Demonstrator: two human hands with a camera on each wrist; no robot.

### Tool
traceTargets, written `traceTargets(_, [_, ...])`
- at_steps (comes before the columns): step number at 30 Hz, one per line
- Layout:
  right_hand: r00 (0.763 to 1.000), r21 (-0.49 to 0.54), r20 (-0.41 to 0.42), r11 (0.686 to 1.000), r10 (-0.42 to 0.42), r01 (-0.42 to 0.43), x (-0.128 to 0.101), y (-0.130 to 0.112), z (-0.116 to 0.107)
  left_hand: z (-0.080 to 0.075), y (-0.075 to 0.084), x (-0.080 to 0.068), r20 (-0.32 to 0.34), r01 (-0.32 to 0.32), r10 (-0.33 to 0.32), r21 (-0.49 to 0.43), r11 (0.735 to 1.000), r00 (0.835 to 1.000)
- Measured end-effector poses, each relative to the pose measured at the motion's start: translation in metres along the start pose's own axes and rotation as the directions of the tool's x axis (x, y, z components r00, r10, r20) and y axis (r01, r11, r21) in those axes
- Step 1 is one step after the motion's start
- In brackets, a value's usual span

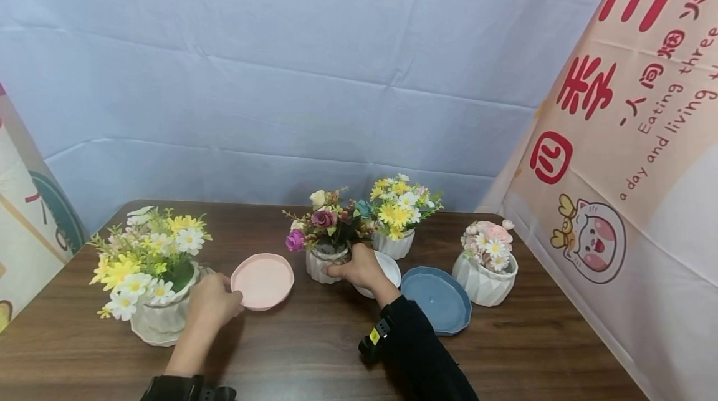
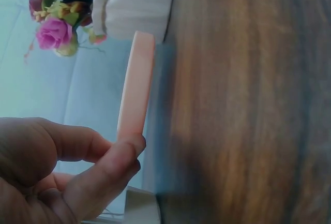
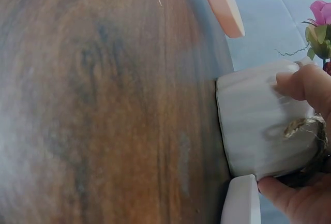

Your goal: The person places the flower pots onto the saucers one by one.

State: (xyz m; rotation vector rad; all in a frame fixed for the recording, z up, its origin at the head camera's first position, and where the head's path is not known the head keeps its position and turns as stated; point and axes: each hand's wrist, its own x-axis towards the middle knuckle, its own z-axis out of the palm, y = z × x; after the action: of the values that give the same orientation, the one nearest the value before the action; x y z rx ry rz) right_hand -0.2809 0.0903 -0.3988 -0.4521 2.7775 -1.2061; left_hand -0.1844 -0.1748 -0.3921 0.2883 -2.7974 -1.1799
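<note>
My left hand (image 1: 213, 301) pinches the near left rim of a pink saucer (image 1: 262, 282) between thumb and fingers. Seen edge-on in the left wrist view, that pink saucer (image 2: 137, 87) looks raised off the table. My right hand (image 1: 367, 269) grips a small white flowerpot (image 1: 322, 265) with purple and dark pink artificial roses. In the right wrist view the pot (image 3: 258, 123) stands on the wood, fingers on its side, with a twine bow near its rim. A white saucer (image 1: 389, 267), partly hidden by my right hand, lies beside it.
A large white pot (image 1: 162, 320) of yellow and white flowers stands on a saucer at left. Behind my right hand is another flowerpot (image 1: 394, 244). At right are a blue saucer (image 1: 437, 298) and a faceted pot (image 1: 485, 282). Cloth hangs behind the table.
</note>
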Motion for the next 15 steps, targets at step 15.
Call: traceTargets(15, [1.0,0.006,-0.005,1.0,-0.006,0.006,-0.0006,0.0002,0.0005,0.0041,-0.0047,0.0032,0.013,0.017,-0.018,0.081,0.997,1.0])
